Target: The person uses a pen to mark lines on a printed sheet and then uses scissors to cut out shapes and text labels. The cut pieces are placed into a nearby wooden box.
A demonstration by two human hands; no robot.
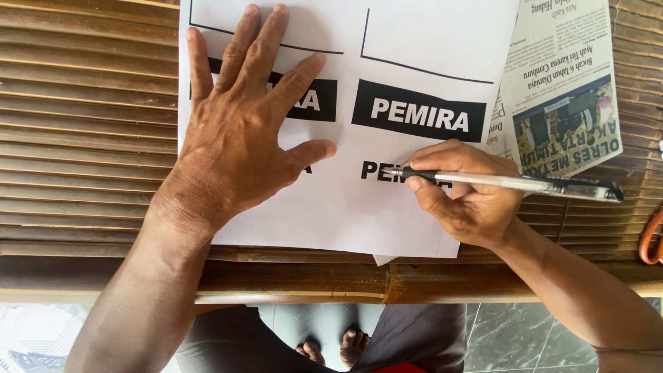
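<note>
A white printed sheet [414, 41] with black word blocks and thin black lines lies on a slatted bamboo table [83, 138]. My left hand [238, 131] presses flat on the sheet's left half, fingers spread, covering part of the print. My right hand [469, 193] grips a clear pen with a black grip [511, 182]. The pen lies nearly level, its tip pointing left and touching the bold black letters on the sheet's lower right. My right fingers hide part of that word.
A folded newspaper [559, 90] lies partly under the sheet's right edge. An orange curved object [649, 242] shows at the far right. The table's front edge is a thick bamboo pole [290, 280]. Below it are my bare feet [338, 349] on dark tiles.
</note>
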